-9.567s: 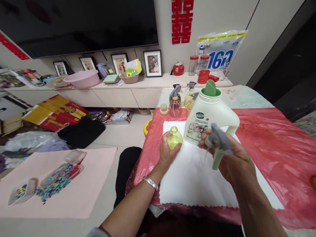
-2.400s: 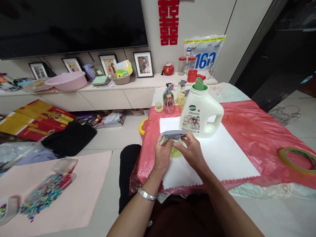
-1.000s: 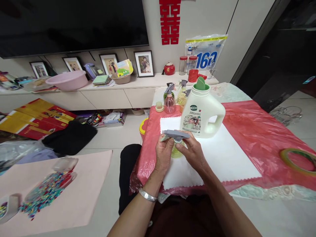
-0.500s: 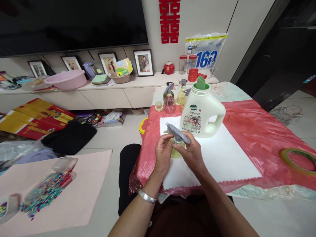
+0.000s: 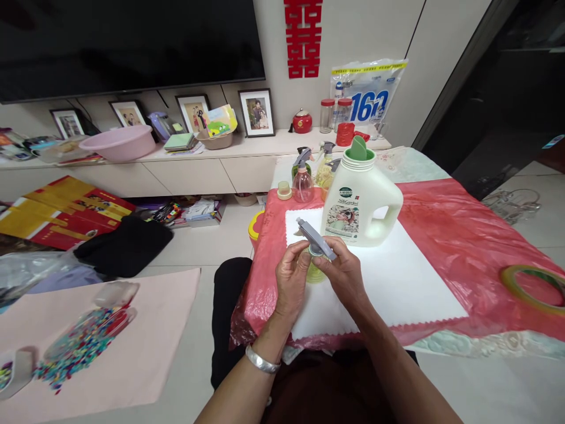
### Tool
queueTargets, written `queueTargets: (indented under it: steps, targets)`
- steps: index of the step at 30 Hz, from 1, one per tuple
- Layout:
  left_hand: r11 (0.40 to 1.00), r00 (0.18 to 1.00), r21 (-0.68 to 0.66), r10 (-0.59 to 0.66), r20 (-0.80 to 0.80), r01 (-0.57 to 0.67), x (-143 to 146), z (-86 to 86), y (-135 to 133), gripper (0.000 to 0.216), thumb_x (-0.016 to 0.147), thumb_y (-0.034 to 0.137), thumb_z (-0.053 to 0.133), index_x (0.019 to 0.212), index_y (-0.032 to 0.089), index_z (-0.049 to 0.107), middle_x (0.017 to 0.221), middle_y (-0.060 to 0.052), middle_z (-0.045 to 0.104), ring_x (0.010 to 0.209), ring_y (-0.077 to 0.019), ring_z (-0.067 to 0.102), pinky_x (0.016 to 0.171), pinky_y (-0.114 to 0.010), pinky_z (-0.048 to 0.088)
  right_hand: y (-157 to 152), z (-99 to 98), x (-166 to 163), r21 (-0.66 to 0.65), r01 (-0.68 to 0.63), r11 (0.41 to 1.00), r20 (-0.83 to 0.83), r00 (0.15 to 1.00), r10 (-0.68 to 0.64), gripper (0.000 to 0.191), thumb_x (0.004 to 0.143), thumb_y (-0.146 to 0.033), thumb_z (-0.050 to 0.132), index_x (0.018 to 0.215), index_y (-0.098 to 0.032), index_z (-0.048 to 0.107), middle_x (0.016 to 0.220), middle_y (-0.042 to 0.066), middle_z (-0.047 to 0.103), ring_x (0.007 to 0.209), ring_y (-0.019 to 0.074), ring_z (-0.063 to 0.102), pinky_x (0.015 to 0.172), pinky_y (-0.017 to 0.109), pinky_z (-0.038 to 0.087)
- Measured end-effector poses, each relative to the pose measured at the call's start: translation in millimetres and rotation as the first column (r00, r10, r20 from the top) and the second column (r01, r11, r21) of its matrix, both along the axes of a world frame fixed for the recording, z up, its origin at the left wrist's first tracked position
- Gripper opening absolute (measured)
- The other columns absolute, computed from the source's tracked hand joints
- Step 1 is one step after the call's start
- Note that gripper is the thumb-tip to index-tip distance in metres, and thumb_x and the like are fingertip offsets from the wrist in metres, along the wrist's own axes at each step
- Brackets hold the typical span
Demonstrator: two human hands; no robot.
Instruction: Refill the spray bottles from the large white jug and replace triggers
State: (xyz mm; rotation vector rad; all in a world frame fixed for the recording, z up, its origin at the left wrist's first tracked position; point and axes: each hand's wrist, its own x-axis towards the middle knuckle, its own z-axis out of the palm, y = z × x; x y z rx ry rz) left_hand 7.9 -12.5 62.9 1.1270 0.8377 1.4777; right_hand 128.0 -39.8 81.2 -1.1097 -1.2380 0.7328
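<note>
A jug (image 5: 366, 206) is standing just beyond the spray bottle (image 5: 316, 275), partly hiding an orange bottle (image 5: 325, 191); a pink bottle (image 5: 302, 187) is sitting to its left. The left hand (image 5: 291, 280) is pinching the spray bottle's neck and the right hand (image 5: 346, 274) is gripping its spray head (image 5: 312, 235), over a white mat (image 5: 397, 288) (no telling if its base is touching). A red sheet (image 5: 454, 235) is covering the pale tablecloth (image 5: 410, 162); a television (image 5: 132, 47) is hanging behind.

A broad silver bangle (image 5: 263, 360) (smooth, shiny) on the left wrist (image 5: 279, 333); black trousers (image 5: 230, 312).
</note>
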Motion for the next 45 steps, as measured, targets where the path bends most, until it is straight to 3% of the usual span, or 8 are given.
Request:
queueTargets:
  steps: [4, 11, 21, 26, 32, 40, 45]
  targets:
    - [0.999, 0.999, -0.018, -0.050, 0.015, 0.051, 1, -0.3, 0, 0.033, 0.083, 0.049, 0.080, 0.104, 0.023, 0.077, 0.106, -0.006, 0.077, 0.104, -0.0215, 0.070, 0.096, -0.033, 0.054, 0, -0.2, -1, -0.011, 0.002, 1.000, -0.012, 1.000, -0.002, 0.032, 0.089, -0.043, 0.073, 0.110, -0.019, 0.065, 0.109, 0.005, 0.061, 0.107, 0.0191, 0.059, 0.098, 0.031, 0.048]
    - [1.000, 0.999, -0.025, 0.020, 0.046, -0.019, 5, 7.7, 3, 0.035, 0.087, 0.051, 0.076, 0.106, 0.022, 0.073, 0.106, -0.006, 0.077, 0.102, -0.0203, 0.071, 0.093, -0.033, 0.055, 0, 1.8, 6, 0.024, -0.135, 0.991, 0.019, 0.991, 0.135, 0.044, 0.097, -0.049, 0.064, 0.132, -0.023, 0.065, 0.129, 0.006, 0.057, 0.127, 0.0216, 0.052, 0.112, 0.034, 0.041]
    - [0.997, 0.995, 0.011, -0.079, 0.068, 0.079, 2, -3.3, 3, 0.035, 0.086, 0.048, 0.078, 0.111, 0.024, 0.072, 0.113, -0.006, 0.076, 0.108, -0.0207, 0.070, 0.097, -0.034, 0.054, 3, -7.9, 1, 0.026, -0.062, 0.998, -0.042, 0.997, 0.063, 0.031, 0.092, -0.041, 0.070, 0.114, -0.020, 0.067, 0.117, 0.007, 0.059, 0.115, 0.0214, 0.058, 0.106, 0.035, 0.047]
    - [0.998, 0.997, -0.032, -0.047, 0.059, 0.049, 4, -1.0, 4, 0.034, 0.084, 0.047, 0.080, 0.106, 0.022, 0.073, 0.108, -0.006, 0.076, 0.102, -0.0209, 0.070, 0.093, -0.034, 0.055, 5, -8.9, 0, 0.005, -0.045, 0.999, -0.065, 0.997, 0.045, 0.036, 0.091, -0.044, 0.073, 0.114, -0.018, 0.062, 0.115, 0.007, 0.061, 0.112, 0.0213, 0.060, 0.102, 0.035, 0.049]
    - [0.999, 0.998, -0.040, -0.004, 0.056, 0.006, 8, 9.3, 4, 0.034, 0.086, 0.050, 0.076, 0.104, 0.021, 0.072, 0.106, -0.007, 0.076, 0.101, -0.0213, 0.071, 0.092, -0.035, 0.055, 3, -4.3, 4, 0.036, -0.105, 0.994, -0.016, 0.994, 0.106, 0.039, 0.093, -0.044, 0.069, 0.124, -0.021, 0.067, 0.124, 0.007, 0.058, 0.124, 0.0217, 0.054, 0.111, 0.034, 0.042]
    - [0.996, 0.991, -0.007, -0.089, 0.103, 0.090, 3, -3.1, 4, 0.036, 0.083, 0.043, 0.081, 0.113, 0.025, 0.071, 0.111, -0.005, 0.075, 0.105, -0.0198, 0.069, 0.095, -0.032, 0.054, 7, -12.5, -2, 0.037, -0.033, 0.999, -0.060, 0.998, 0.035, 0.030, 0.089, -0.036, 0.074, 0.113, -0.021, 0.067, 0.114, 0.004, 0.059, 0.114, 0.0199, 0.058, 0.104, 0.032, 0.045]
    - [0.998, 0.993, -0.014, -0.064, 0.096, 0.065, 3, -4.0, 7, 0.037, 0.081, 0.044, 0.083, 0.111, 0.024, 0.072, 0.110, -0.006, 0.075, 0.104, -0.0207, 0.070, 0.094, -0.033, 0.054, 8, -12.9, -4, 0.032, -0.035, 0.999, -0.052, 0.998, 0.036, 0.030, 0.089, -0.038, 0.074, 0.111, -0.020, 0.065, 0.112, 0.005, 0.059, 0.112, 0.0203, 0.058, 0.104, 0.033, 0.045]
